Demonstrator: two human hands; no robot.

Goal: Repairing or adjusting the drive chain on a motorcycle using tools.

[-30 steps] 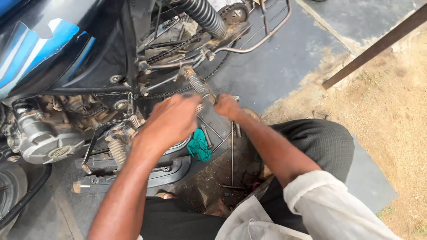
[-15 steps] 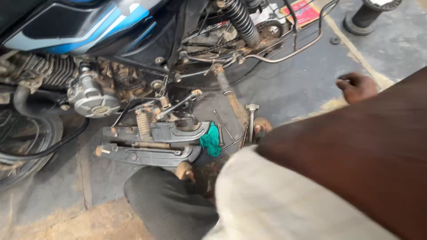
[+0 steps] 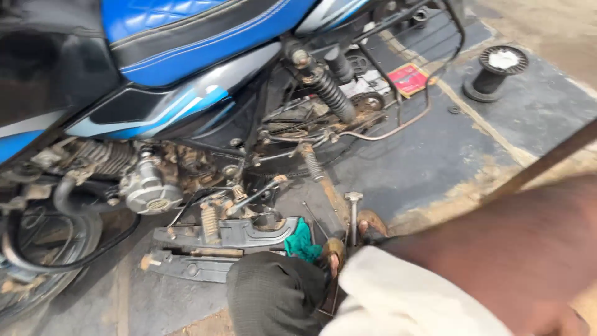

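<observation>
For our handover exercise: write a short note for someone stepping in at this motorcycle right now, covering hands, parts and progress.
Hands: neither shows; only a bare forearm crosses the lower right.
Things: grey footrest bracket lies on the ground beside the motorcycle, green cloth and T-handle tool next to it.
Done: bracket looks off the bike.
Left: tool untouched, nothing refitted.
</observation>
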